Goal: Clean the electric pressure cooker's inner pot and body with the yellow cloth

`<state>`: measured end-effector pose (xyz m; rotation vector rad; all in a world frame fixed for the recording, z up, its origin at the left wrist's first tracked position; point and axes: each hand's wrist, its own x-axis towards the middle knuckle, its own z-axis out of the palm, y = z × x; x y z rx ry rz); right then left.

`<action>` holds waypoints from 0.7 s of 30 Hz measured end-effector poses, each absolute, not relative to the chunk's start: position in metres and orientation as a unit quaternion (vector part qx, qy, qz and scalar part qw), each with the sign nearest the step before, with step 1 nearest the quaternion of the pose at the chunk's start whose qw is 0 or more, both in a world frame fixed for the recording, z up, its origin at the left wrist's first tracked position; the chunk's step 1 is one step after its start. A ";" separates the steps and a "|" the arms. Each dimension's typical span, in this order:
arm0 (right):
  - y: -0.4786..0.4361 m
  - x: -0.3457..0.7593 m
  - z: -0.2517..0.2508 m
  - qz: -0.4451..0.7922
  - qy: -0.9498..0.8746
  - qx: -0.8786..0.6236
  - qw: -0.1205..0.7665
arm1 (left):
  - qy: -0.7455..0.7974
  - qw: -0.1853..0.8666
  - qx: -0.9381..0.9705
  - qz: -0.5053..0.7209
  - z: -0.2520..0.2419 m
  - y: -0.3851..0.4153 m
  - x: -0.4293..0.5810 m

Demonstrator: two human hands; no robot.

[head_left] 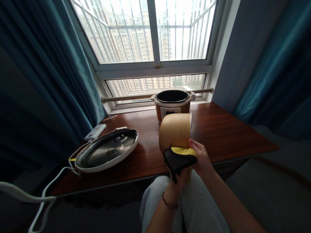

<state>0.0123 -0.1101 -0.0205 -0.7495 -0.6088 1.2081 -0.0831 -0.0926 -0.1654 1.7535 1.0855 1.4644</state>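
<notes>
A gold-coloured inner pot (pixel 175 131) is tipped on its side above the table's front edge, its rim facing right. My right hand (pixel 200 155) grips the pot at the lower part of that rim. Beneath the pot, my left hand (pixel 179 181) is wrapped in a dark grey and yellow cloth (pixel 179 158), which presses against the pot's lower side. The cloth hides most of the left fingers. Just behind the pot stands a gold and white cooker (pixel 159 110) with a dark open top.
The brown wooden table (pixel 150 155) stretches below the window. On its left lies a round white-rimmed lid (pixel 110 150) with a shiny inner face. Beyond the lid are a white power strip (pixel 96 132) and white cables (pixel 57 176) hanging past the left edge.
</notes>
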 end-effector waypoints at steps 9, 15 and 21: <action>-0.119 -0.004 -0.028 0.490 -0.183 -0.277 0.806 | 0.393 0.109 0.704 0.582 -0.088 -0.080 -0.122; -0.147 -0.017 -0.059 0.528 -0.108 -0.245 0.806 | 0.362 0.074 0.781 0.504 -0.055 -0.095 -0.142; -0.177 -0.016 -0.098 0.558 -0.073 -0.234 0.793 | 0.316 0.107 0.853 0.401 -0.075 -0.109 -0.143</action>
